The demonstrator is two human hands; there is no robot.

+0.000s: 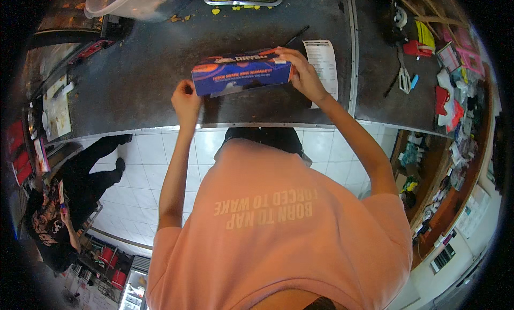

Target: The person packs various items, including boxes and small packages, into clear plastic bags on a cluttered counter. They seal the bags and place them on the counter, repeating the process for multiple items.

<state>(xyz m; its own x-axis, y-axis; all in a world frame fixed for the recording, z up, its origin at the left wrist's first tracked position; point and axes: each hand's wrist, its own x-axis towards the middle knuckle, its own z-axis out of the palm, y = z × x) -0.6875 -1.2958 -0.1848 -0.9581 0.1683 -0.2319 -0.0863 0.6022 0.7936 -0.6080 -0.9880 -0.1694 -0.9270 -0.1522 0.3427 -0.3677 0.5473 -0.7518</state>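
Observation:
A long printed cardboard box (245,74), dark blue and orange with writing on it, is held tilted just above the dark countertop. My right hand (305,75) grips its right end, with fingers over the top edge and the end face. At the lower left corner, my left hand (186,103) has its fingers curled against the box, their tips partly hidden. A thin pale flap (231,91) sticks out beneath the box's near edge. Right of the box, a long printed paper slip (322,67) lies on the countertop, partly behind my right hand and forearm. A black pen (298,35) lies beyond the box.
A metal tray (243,1) of yellow pieces and a clear plastic tub (128,3) stand at the far side. On the right lie tongs (404,79) and a red tape dispenser (417,48). A cutting board (57,107) is at left. Another person (60,213) is behind, at left.

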